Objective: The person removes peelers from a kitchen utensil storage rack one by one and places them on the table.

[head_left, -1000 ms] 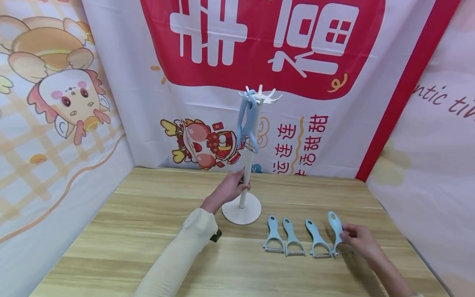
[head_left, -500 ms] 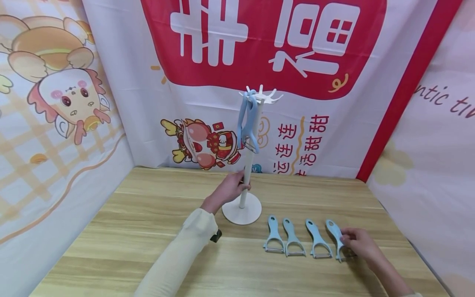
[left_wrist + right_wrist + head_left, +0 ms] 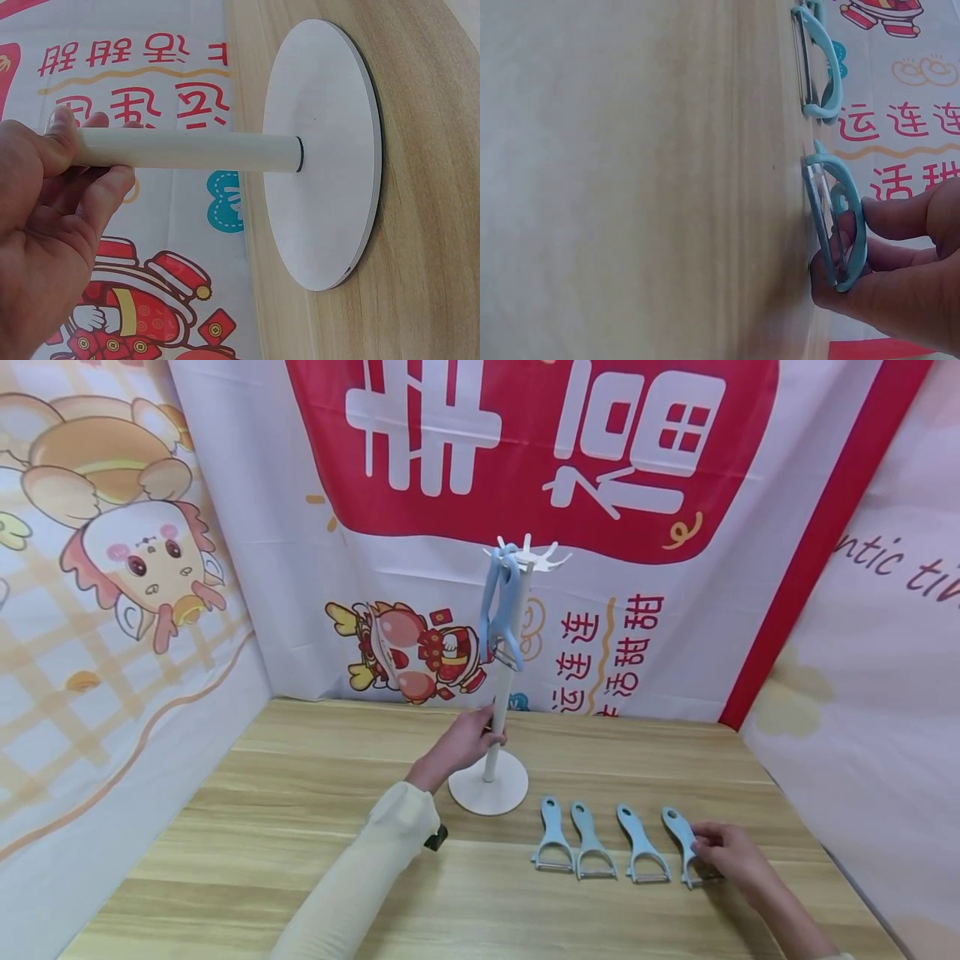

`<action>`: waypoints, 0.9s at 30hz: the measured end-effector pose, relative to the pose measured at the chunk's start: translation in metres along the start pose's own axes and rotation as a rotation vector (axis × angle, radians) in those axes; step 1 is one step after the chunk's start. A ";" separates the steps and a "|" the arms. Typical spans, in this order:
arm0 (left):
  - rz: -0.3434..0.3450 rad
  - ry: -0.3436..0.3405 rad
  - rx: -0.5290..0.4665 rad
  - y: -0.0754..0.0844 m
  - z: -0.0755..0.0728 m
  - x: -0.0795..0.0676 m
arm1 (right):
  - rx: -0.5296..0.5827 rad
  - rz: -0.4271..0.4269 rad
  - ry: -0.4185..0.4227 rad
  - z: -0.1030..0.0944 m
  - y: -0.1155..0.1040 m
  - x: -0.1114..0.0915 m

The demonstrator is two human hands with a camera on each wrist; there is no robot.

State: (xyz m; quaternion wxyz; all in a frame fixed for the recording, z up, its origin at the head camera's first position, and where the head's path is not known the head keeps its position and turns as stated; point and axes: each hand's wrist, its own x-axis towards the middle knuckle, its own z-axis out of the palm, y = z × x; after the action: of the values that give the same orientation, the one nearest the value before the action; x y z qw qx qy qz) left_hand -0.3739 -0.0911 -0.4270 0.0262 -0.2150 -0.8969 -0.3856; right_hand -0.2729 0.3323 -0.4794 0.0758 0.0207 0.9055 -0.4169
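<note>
head: high, looking down | left wrist: near stand | right wrist: near held peeler (all share backdrop)

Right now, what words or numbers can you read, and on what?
"福", back banner; its large neighbour is cut off.
"活甜甜", same banner; one more partly hidden.
"运连连", same banner.
"ntic ti", right-hand curtain; cut off.
I see no numbers, and no writing on peelers or stand.

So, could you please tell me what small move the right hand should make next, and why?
Probably the right hand should let go of the rightmost peeler: it has been lowered and now seems to rest on the table, roughly in line with three other peelers, while the left hand grips the stand.
</note>
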 end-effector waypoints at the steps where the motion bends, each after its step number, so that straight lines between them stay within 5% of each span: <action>1: -0.001 -0.001 -0.001 0.000 0.000 0.000 | -0.004 -0.003 0.001 0.000 0.000 0.000; 8: -0.003 -0.002 0.005 0.000 0.001 0.001 | -0.099 -0.022 0.020 -0.003 -0.007 -0.001; 15: -0.011 -0.007 0.007 0.000 0.001 0.001 | -0.119 -0.114 0.112 0.015 -0.043 0.002; 27: 0.026 0.019 -0.011 -0.001 0.000 0.002 | 0.259 -0.271 0.109 0.082 -0.136 0.035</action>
State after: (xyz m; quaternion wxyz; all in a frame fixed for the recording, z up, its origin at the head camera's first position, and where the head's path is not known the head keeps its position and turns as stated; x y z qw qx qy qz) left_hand -0.3761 -0.0910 -0.4279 0.0385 -0.2230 -0.8915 -0.3924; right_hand -0.3116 0.1802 -0.4354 -0.0337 -0.0695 0.8416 -0.5346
